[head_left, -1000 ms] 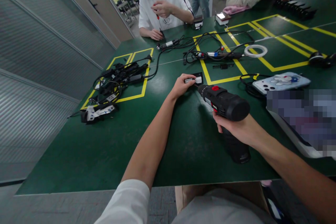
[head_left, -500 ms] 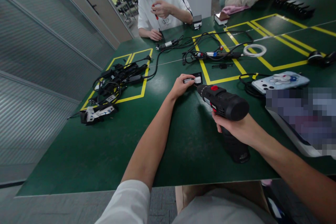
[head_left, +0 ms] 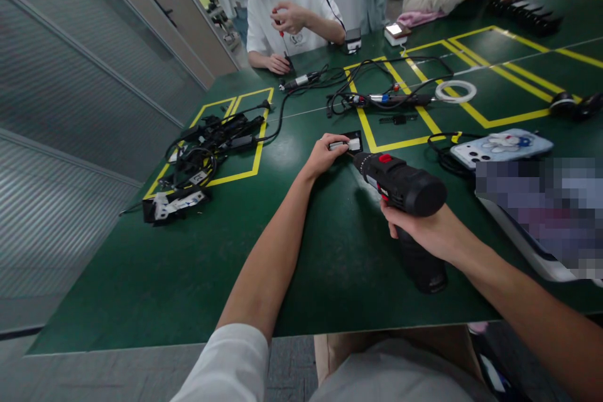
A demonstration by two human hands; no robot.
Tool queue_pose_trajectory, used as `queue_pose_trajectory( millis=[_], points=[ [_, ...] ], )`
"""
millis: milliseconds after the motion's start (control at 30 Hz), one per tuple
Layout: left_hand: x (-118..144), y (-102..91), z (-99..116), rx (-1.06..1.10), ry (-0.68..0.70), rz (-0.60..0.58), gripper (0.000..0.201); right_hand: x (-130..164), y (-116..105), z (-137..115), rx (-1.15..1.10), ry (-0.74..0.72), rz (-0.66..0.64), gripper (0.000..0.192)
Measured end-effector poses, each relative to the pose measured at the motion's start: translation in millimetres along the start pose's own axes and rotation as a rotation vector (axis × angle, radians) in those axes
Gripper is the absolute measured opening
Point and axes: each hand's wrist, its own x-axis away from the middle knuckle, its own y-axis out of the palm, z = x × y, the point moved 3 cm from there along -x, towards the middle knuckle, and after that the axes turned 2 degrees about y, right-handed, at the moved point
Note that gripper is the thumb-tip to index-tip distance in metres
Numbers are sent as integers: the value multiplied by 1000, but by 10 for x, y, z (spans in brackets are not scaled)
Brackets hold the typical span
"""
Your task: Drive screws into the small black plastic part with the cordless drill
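Observation:
My right hand (head_left: 424, 226) is wrapped round the grip of a black cordless drill (head_left: 400, 182) with red switches. The drill points away and to the left, its thin bit meeting or nearly meeting a small flat black part with a white piece on it (head_left: 355, 141). My left hand (head_left: 325, 154) pinches that part against the green table from its left side. The fingers partly cover it, and the exact contact of the bit cannot be made out.
Left lies a heap of black cables and adapters (head_left: 226, 132). Beyond my hands are a corded black electric screwdriver (head_left: 391, 99) and a white ring coil (head_left: 456, 92). A phone (head_left: 504, 147) and a tablet-like device (head_left: 513, 232) lie right. A person opposite holds a red-handled screwdriver (head_left: 282, 33).
My hands, the drill and the small part stay practically in place. In the background, standing people have come into view at the left and behind the table.

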Motion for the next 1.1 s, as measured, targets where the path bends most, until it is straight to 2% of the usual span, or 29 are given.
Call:
queue_pose_trajectory(
  millis=[167,400,733,1100],
  points=[
    [0,0,-1,13,-4,3,28,5,-7,-16,24,3,-1,20],
    [1,-1,-1,10,-14,3,29,-14,0,-7,-13,10,-4,8],
    [-9,1,-7,4,-31,1,28,10,3,-63,-32,-8,3,9],
    [-14,-2,-27,16,-17,2,29,-24,10,-4,-43,-26,-12,9]
  ],
)
